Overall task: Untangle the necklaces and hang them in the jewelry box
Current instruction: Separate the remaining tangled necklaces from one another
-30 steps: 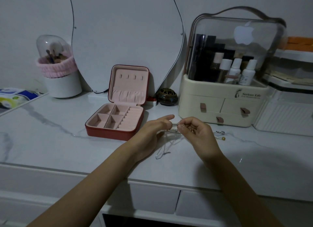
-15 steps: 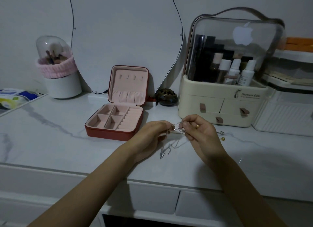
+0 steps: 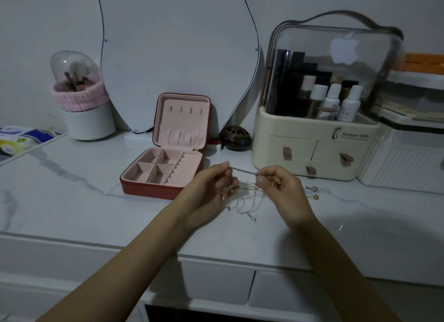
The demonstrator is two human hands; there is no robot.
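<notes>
**Untangling still in hand**

Left hand (image 3: 211,189) and right hand (image 3: 280,189) each pinching the tangled necklaces (image 3: 242,172) above the table (image 3: 72,201), beside the open jewelry box (image 3: 165,172). Loose loops dangling. Next, probably: separating one chain gently, then hanging on lid hooks (image 3: 185,110).

The open jewelry box (image 3: 165,170) sits on the bench (image 3: 72,201), left of the cosmetics organizer (image 3: 317,139) (a mirror (image 3: 177,45) behind them); both hands hold necklaces (image 3: 242,196) just right of the box.

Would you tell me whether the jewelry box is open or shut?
Open: the jewelry box lid stands upright, showing bare hooks and compartments.
</notes>
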